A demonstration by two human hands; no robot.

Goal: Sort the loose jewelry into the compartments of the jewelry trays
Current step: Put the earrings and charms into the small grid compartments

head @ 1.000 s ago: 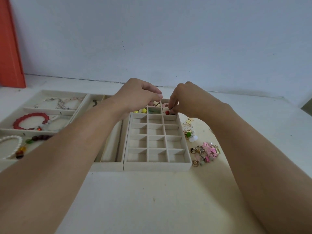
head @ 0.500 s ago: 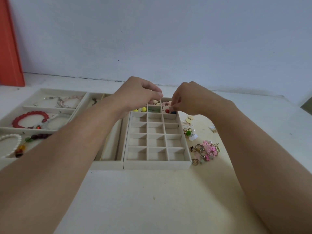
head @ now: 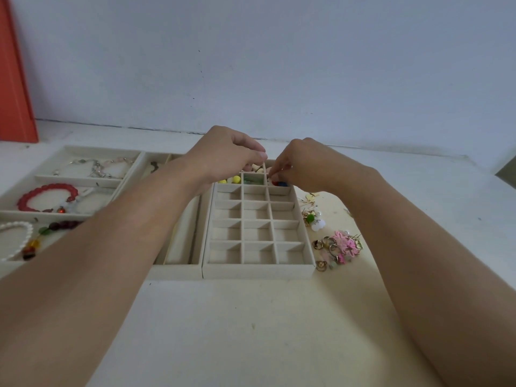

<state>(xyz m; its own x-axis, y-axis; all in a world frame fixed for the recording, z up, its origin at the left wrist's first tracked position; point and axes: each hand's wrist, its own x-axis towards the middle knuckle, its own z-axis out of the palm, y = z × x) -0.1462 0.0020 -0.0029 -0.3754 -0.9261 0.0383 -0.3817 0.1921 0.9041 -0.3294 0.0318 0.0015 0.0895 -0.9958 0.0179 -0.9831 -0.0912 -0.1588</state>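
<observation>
Your left hand (head: 226, 155) and right hand (head: 304, 163) meet over the far rows of the grid tray (head: 258, 265), each curled with fingertips pinched together; what either one pinches is too small to make out, so you cannot tell whether they hold anything. The grid tray is beige, three compartments wide, and sits at centre on the tabletop (head: 251, 331); its four near rows show bare lining. In the row just below your hands lie yellow beads (head: 233, 179) at left, a green piece (head: 254, 180) in the middle, and a red and blue piece (head: 280, 183) at right, directly under your right fingertips. The farthest row is mostly covered by both hands; only pale rounded pieces (head: 257, 167) show between them. Left of the grid tray, touching it, a long-slot tray (head: 178, 270) is largely hidden by your left forearm. Farther left, the bracelet tray (head: 44, 178) holds a red bead bracelet (head: 46, 196), a silver chain bracelet (head: 95, 166), and a white pearl bracelet (head: 16, 238) cut off by the frame edge. Right of the grid tray, loose on the tabletop, lie a pile of gold rings and pink flower earrings (head: 339, 247), and nearer your right wrist a smaller cluster of green and white earrings (head: 314, 219). An orange panel (head: 14, 79) stands at far left.
</observation>
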